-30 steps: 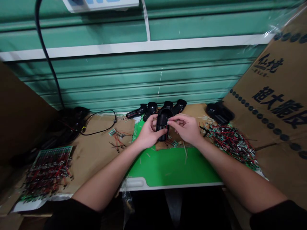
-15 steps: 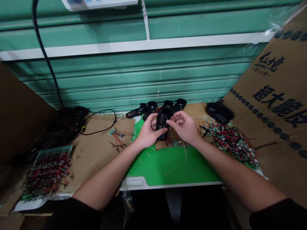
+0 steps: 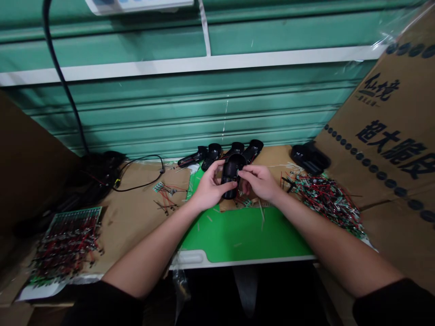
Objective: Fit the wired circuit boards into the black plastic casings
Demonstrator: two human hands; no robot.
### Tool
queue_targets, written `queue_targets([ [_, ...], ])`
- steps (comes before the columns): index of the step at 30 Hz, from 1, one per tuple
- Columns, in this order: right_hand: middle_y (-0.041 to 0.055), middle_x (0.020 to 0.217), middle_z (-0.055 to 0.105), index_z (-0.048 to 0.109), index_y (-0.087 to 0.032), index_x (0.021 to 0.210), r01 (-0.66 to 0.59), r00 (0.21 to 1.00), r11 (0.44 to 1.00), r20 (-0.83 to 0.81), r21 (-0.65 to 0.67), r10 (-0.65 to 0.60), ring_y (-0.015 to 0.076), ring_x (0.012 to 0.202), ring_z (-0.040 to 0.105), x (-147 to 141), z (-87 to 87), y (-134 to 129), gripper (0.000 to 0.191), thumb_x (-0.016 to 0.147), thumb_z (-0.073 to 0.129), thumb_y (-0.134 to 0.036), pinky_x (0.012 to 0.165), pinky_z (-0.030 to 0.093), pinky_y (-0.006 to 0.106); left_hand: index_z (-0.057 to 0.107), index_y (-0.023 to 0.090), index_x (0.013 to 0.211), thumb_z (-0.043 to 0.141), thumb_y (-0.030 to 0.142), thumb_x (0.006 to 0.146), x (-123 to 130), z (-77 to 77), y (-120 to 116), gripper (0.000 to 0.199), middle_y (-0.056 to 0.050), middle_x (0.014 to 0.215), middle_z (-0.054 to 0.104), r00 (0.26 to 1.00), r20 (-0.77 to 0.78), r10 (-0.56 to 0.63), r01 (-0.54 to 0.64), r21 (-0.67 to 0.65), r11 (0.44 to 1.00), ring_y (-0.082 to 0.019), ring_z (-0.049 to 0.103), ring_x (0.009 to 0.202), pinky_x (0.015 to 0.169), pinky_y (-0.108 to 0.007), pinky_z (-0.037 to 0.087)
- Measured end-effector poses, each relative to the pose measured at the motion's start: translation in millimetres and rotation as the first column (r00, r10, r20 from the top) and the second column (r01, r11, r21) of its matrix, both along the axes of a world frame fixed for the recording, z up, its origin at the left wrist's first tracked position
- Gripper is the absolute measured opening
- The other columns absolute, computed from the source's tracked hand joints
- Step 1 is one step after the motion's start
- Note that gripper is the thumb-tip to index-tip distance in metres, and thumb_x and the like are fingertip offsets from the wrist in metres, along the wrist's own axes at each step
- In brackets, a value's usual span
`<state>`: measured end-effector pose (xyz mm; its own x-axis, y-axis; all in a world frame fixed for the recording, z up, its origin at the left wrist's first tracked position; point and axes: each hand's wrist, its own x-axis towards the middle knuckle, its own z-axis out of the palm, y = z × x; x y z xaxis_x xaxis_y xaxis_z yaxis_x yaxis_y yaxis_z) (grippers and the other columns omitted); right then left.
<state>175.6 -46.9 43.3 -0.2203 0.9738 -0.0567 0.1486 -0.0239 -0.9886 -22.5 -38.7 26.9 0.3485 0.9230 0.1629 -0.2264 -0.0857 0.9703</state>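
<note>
Shell (image 3: 230,171), dim inside | left hand (image 3: 211,188): fingers clasping it, half-hidden | right hand (image 3: 261,182): fingers at rim, cannot tell whether pinching

The left hand (image 3: 211,189) grips a black shell (image 3: 231,168), hollow side facing the camera, over the green table (image 3: 244,237); the right hand's (image 3: 262,183) fingertips meet its right edge. More shells (image 3: 254,150) lie behind, near the wall (image 3: 170,106). Wired boards (image 3: 331,206) lie heaped at right, beside a carton (image 3: 390,176).
</note>
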Motion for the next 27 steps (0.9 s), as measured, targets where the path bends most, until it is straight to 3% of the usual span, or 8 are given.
queue_targets([
  [9, 0.0048, 0.055, 0.061, 0.060, -0.014, 0.068, 0.017, 0.995, 0.993, 0.098, 0.119, -0.028, 0.0086, 0.047, 0.054, 2.4, 6.8, -4.1, 0.057, 0.085, 0.069, -0.068, 0.047, 0.039, 0.018, 0.058, 0.020, 0.129, 0.097, 0.025, 0.073, 1.3, 1.6, -1.8, 0.069, -0.008, 0.126, 0.071, 0.999, 0.002, -0.034, 0.034, 0.011, 0.999, -0.017, 0.072, 0.100, 0.089, -0.030, 0.061],
  [20, 0.0041, 0.058, 0.064, 0.061, -0.015, 0.074, -0.037, 0.998, 0.998, 0.049, 0.056, 0.034, 0.0106, 0.049, 0.059, 5.1, 5.2, 0.2, 0.061, 0.082, 0.075, -0.074, 0.049, 0.045, 0.019, 0.058, 0.019, 0.128, 0.096, 0.026, 0.074, 1.5, 0.9, -0.7, 0.066, -0.008, 0.123, 0.072, 0.999, -0.019, -0.028, 0.028, 0.009, 1.000, -0.016, 0.072, 0.097, 0.086, -0.028, 0.062],
  [27, 0.0058, 0.059, 0.065, 0.062, -0.013, 0.072, -0.029, 0.999, 0.996, 0.045, 0.086, 0.025, 0.0104, 0.050, 0.060, 4.1, 9.7, -3.6, 0.062, 0.082, 0.078, -0.072, 0.050, 0.048, 0.019, 0.059, 0.019, 0.129, 0.096, 0.024, 0.074, 3.5, 1.2, -2.3, 0.067, -0.007, 0.122, 0.072, 0.999, 0.014, -0.046, 0.046, 0.005, 0.999, -0.016, 0.072, 0.097, 0.087, -0.029, 0.062],
])
